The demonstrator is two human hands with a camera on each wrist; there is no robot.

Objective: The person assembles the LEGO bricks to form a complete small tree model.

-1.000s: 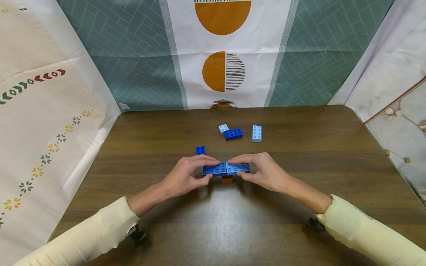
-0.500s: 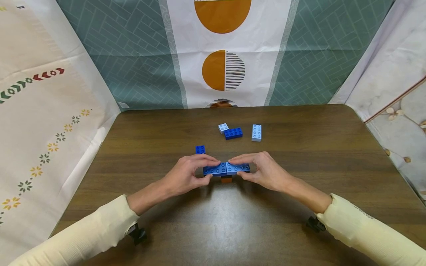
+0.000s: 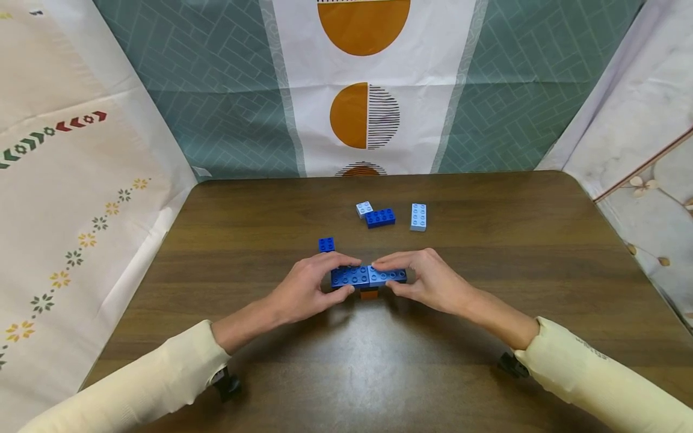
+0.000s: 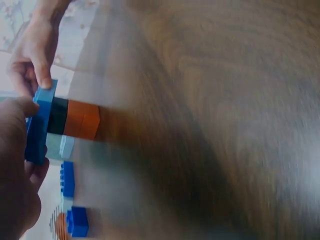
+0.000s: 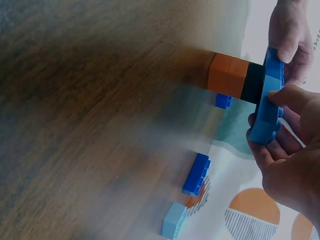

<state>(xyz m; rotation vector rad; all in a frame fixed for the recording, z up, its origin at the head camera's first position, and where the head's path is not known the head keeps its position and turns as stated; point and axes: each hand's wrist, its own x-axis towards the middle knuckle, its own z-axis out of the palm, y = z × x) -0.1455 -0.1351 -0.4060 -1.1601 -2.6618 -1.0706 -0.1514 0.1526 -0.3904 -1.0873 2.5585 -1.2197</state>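
Two long toy building bricks lie end to end across a short column in the head view. My left hand pinches the blue brick on the left, thumb at the near side and fingers at the far side. The lighter blue brick on the right is pinched by my right hand the same way. Beneath them, the right wrist view shows a dark green brick on top of orange bricks, which stand on the table. The bricks meet over this column, their outer ends overhanging it.
Behind the hands on the brown table lie a dark blue brick, a small pale blue brick beside it, and a long pale blue brick. A small dark blue brick sits beyond my left hand. Patterned cloths hang around.
My left thumb and fingers have shifted slightly right along the blue brick, closer to the seam. My right hand keeps its grip on the lighter blue brick in nearly the same place.
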